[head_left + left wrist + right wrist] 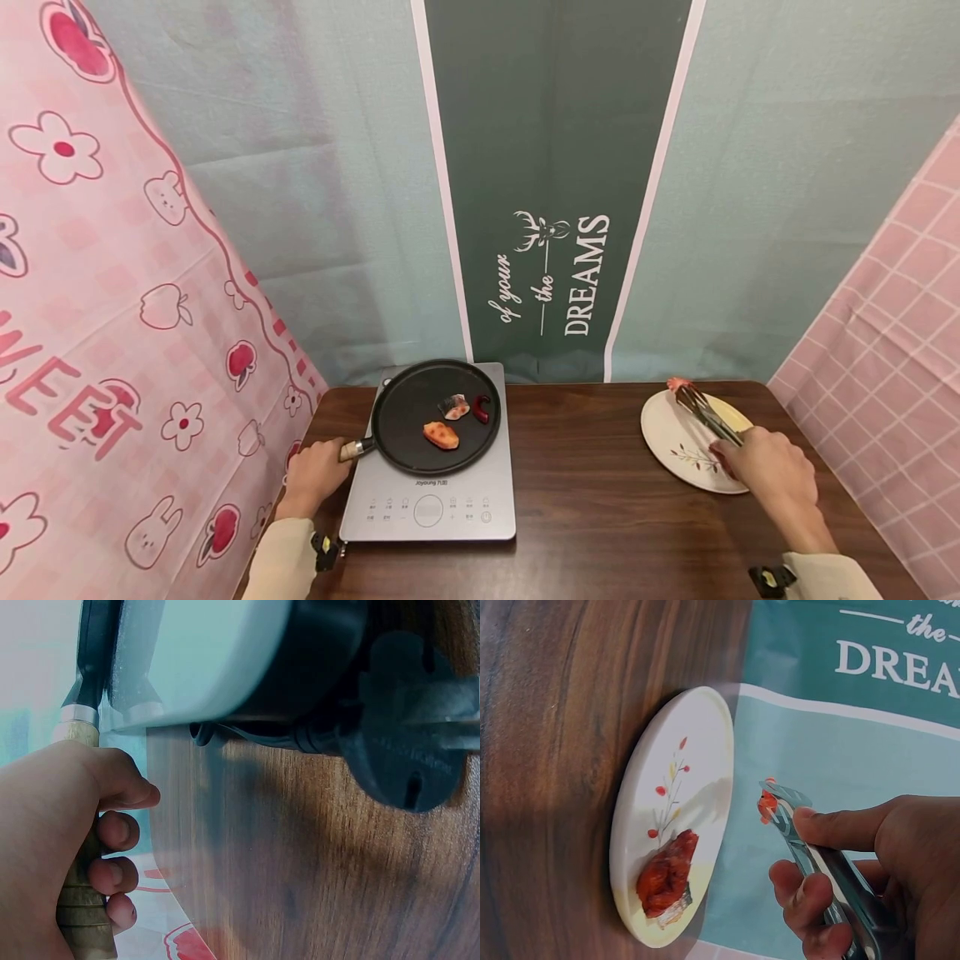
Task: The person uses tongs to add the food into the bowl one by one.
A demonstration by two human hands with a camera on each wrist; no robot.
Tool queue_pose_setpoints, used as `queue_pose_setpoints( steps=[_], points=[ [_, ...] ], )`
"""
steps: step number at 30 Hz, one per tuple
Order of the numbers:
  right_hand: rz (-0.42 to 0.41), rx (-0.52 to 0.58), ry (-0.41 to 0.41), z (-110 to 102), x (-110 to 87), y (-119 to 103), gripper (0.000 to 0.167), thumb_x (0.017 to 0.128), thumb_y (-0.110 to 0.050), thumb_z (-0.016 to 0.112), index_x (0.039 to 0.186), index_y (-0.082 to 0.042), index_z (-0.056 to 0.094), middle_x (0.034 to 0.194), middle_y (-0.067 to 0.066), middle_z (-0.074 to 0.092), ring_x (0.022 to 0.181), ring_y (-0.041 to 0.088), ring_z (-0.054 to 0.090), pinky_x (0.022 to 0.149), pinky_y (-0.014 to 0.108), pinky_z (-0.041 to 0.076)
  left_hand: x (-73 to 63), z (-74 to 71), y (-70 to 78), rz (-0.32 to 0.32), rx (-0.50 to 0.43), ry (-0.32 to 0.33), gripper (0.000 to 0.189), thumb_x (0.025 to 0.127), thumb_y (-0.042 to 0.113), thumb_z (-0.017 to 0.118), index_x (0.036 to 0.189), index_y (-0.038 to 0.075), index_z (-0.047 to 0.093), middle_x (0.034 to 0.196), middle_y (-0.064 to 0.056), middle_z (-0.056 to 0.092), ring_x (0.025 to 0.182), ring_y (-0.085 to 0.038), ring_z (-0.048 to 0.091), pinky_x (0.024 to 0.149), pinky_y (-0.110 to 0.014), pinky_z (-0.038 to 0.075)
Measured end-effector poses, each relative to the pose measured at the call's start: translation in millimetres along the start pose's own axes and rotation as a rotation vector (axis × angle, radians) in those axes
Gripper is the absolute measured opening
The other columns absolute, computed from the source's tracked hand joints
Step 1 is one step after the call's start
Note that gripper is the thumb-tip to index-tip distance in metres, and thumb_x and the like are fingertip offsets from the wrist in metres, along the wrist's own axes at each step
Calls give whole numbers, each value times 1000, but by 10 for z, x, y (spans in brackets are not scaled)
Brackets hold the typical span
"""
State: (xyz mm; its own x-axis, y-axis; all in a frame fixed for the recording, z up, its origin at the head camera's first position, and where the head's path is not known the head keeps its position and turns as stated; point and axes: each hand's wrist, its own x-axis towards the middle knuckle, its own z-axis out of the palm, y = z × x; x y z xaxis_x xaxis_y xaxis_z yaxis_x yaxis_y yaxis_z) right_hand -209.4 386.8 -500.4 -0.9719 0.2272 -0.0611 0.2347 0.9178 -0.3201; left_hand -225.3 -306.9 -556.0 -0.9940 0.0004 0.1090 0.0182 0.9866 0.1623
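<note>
My left hand (318, 477) grips the wooden handle (82, 900) of a round black frying pan (405, 408). In the pan lie an orange, wing-shaped piece (441, 435), a black-and-white piece with reddish spots (453, 407) and a dark red curved piece (482, 410). Over on the right, my right hand (776, 475) holds metal tongs (705, 414). Their tips pinch a small red-orange piece (766, 804), its kind unclear, near the far rim of a white plate (660, 437). A glossy reddish-brown piece (667, 876) lies on that plate, with a silvery bit at its edge.
Beneath the pan stands a silver induction cooker (405, 533) with a touch panel. A black plug (409, 727) and cord show beside it in the left wrist view. Printed cloths (360, 208) hang behind and beside the brown wooden table (585, 467).
</note>
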Motion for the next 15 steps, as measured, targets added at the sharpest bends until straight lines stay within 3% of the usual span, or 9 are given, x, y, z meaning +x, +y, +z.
queue_pose_setpoints(
  steps=[3, 10, 15],
  points=[
    [-12, 7, 15, -16, -12, -36, 52, 97, -50, 66, 68, -8, 59, 73, 24, 61, 61, 40, 60, 54, 55, 45, 2, -1, 1, -2, 0, -5, 15, 88, 21, 76, 91, 8, 69, 80, -17, 73, 67, -43, 69, 59, -57, 50],
    [-42, 1, 47, -67, -11, -121, 49, 98, -46, 67, 75, -2, 65, 80, 34, 65, 64, 47, 62, 54, 58, 46, 1, -11, 7, 0, 2, -7, 15, 88, 20, 76, 90, 7, 69, 80, -17, 73, 66, -42, 69, 59, -57, 50],
    [-61, -8, 51, -95, -23, -173, 48, 100, -46, 65, 72, -6, 63, 77, 29, 64, 63, 44, 62, 54, 56, 46, 1, -16, 4, 2, 4, -7, 16, 88, 21, 76, 91, 7, 69, 80, -17, 73, 66, -42, 69, 59, -57, 50]
  ],
)
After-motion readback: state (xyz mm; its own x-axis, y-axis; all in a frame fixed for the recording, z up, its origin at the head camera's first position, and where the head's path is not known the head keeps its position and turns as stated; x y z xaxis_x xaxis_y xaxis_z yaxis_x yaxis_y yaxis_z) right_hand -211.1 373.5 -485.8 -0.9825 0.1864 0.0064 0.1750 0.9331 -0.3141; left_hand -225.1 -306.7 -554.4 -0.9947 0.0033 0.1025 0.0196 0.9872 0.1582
